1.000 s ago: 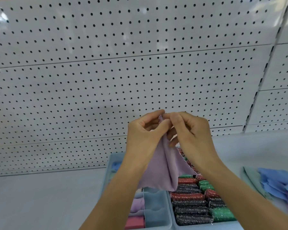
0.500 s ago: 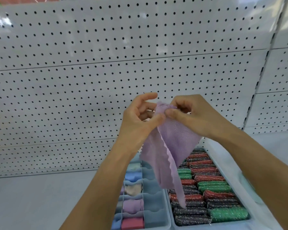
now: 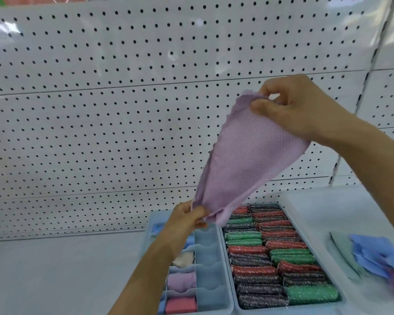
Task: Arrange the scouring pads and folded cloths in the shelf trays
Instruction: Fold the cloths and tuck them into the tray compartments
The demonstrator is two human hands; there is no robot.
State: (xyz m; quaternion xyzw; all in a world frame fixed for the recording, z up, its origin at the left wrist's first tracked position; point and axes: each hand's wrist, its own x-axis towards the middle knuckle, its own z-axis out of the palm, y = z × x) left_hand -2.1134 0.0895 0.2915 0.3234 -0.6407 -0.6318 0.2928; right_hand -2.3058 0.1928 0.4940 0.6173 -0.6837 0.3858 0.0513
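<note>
A lilac textured cloth point(image 3: 246, 160) is stretched in the air between my hands, above the trays. My right hand point(image 3: 291, 105) pinches its top corner, up and to the right. My left hand point(image 3: 187, 220) pinches the bottom corner, just over the divided tray point(image 3: 208, 264). That light blue tray has folded cloths in its left compartments: cream point(image 3: 184, 259), lilac point(image 3: 181, 281) and red point(image 3: 180, 304). Beside it on the right, a second tray point(image 3: 341, 300) is filled with rows of red, green and dark glittery scouring pads point(image 3: 271, 258).
A loose pile of blue, green and lilac cloths point(image 3: 373, 255) lies on the white shelf at the right. A white pegboard wall point(image 3: 100, 110) stands behind the shelf. Bare shelf surface point(image 3: 55, 276) extends to the left of the trays.
My hands were together at the cloth's top edge. Now the left hand has slid down to the bottom corner and the right has moved up and right, stretching the cloth out.
</note>
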